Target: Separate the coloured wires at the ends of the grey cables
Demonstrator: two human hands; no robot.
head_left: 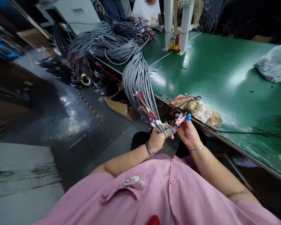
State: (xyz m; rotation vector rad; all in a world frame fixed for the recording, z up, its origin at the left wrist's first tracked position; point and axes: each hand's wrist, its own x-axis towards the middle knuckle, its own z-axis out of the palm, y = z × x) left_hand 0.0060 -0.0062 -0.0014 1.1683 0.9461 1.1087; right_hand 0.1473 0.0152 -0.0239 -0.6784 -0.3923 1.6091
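Note:
My left hand [157,139], with grey covers on some fingers, is closed around several grey cables [158,125] near their stripped ends. From this grip the cable bundle [140,78] arches back over the table edge, and more bare coloured wires [146,107] stick out beside it. Close by, my right hand [188,132] has a blue cover on the thumb and is pinched at thin coloured wires [177,127] between the hands. A pale pink clip [180,119] shows at its fingertips; whether it is held, I cannot tell.
The green table [215,68] runs along the right. A taped wooden block [201,112] with leads lies at its edge. Piled grey cables [103,40], white posts [184,28] and a plastic bag [276,62] are farther off. An open carton [119,104] sits below; another person [146,11] is behind.

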